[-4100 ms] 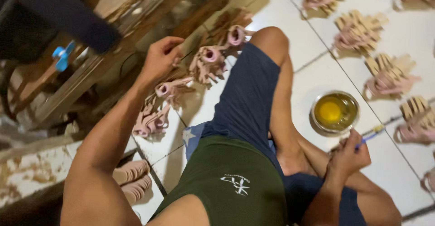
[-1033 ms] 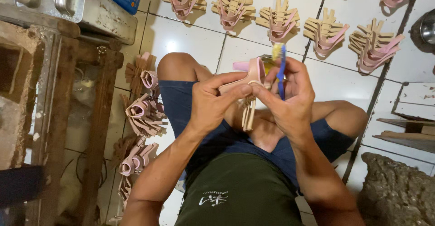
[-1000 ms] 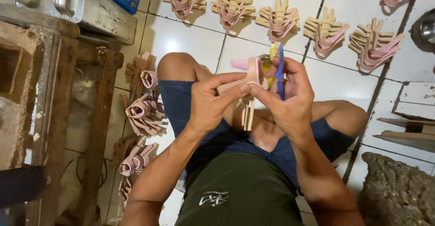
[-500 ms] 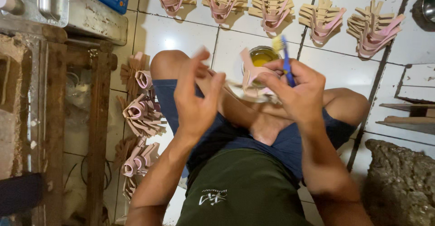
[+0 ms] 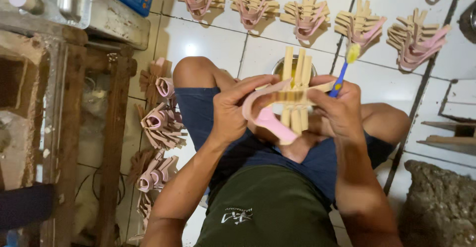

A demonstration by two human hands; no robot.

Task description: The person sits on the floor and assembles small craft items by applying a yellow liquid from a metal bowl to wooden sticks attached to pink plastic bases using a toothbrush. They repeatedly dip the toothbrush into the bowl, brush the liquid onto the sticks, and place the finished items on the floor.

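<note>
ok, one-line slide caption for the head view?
Seated person's left hand and right hand hold a pink-and-tan strap bundle; right also grips a blue glue brush.

Matt tan strips [image 5: 296, 86], perhaps wood, glossy white floor tiles [image 5: 203, 41], rough rock [image 5: 439, 202]

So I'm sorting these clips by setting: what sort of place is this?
Probably a small home workshop for sandal straps: rows of strap bundles on a tiled floor, a rough wooden bench, and a glue brush in the right hand.
</note>
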